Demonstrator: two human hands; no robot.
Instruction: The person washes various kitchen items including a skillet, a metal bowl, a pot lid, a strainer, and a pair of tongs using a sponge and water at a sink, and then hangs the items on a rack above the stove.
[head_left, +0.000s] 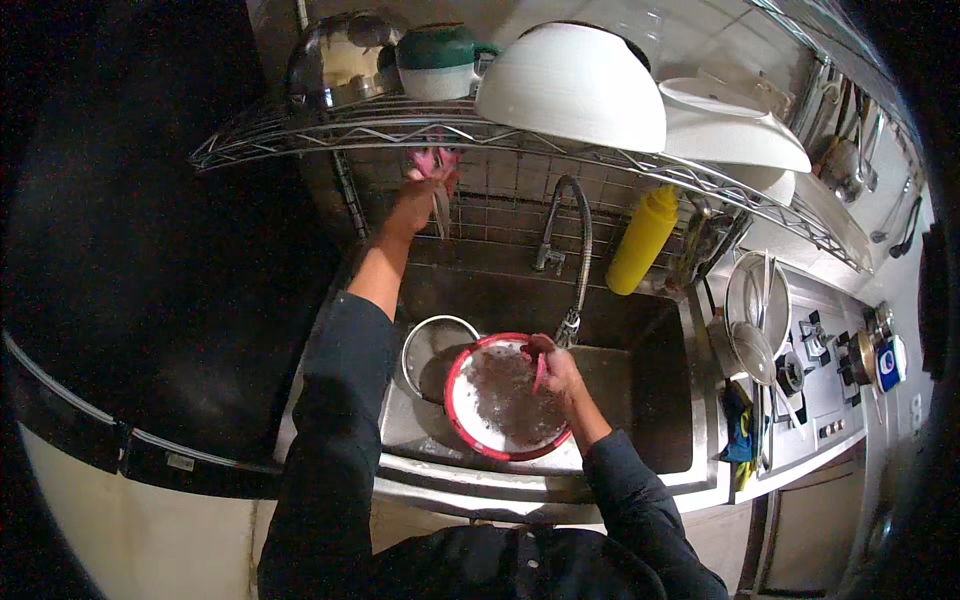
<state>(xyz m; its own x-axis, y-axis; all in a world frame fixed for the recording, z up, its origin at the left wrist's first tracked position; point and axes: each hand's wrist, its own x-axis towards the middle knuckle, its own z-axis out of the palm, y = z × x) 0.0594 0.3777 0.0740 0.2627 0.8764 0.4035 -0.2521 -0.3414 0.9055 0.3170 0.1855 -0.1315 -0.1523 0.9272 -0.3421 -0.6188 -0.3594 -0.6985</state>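
My left hand (418, 201) reaches up under the wire shelf, fingers around a pink item (433, 160) whose kind is unclear. Just below those fingers hangs a narrow grey blade-like strip (441, 213). My right hand (556, 367), somewhat blurred, is over a red-rimmed basin (454, 420) and grips a thin pink piece (539, 373). Murky brownish water with white suds fills the basin. Beside it, partly covered, a round metal bowl (412, 361) lies in the steel sink (615, 382).
A flexible-neck faucet (581, 247) arches over the sink, with a yellow squeeze bottle (642, 240) to its right. Large white bowls (574, 86) and a green-and-white pot (436, 64) crowd the wire shelf (420, 129). Strainers (752, 349) stand near the gas stove (814, 382).
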